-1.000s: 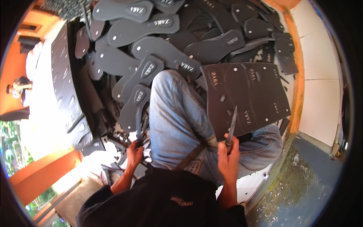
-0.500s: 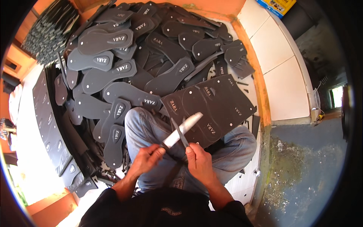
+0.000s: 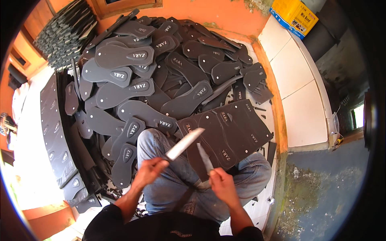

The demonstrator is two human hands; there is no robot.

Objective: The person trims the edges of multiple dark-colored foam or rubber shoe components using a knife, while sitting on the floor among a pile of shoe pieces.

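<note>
My left hand [image 3: 149, 173] is closed round the handle of a knife with a broad, bright blade [image 3: 185, 144], its tip up and to the right. In my closed right hand [image 3: 223, 184] is a second knife, with a narrower grey blade [image 3: 205, 156] leaning up and to the left. The two blades are apart. Beneath and beyond them, a dark foam sheet [image 3: 251, 130] marked with sole outlines lies over my crossed legs [image 3: 161, 180]. Both handles are mostly hidden by my fingers.
A big heap of cut black sandal soles [image 3: 136, 110] spreads ahead and to the left. More marked sheets [image 3: 50, 132] are stacked at the left, near a tall stack of soles [image 3: 68, 30]. A yellow and blue box [image 3: 295, 16] sits at the far right on a tiled ledge [image 3: 305, 92].
The two knife blades, crossed before, have come apart. My right hand has moved right and down, and the whole scene sits lower in the picture.
</note>
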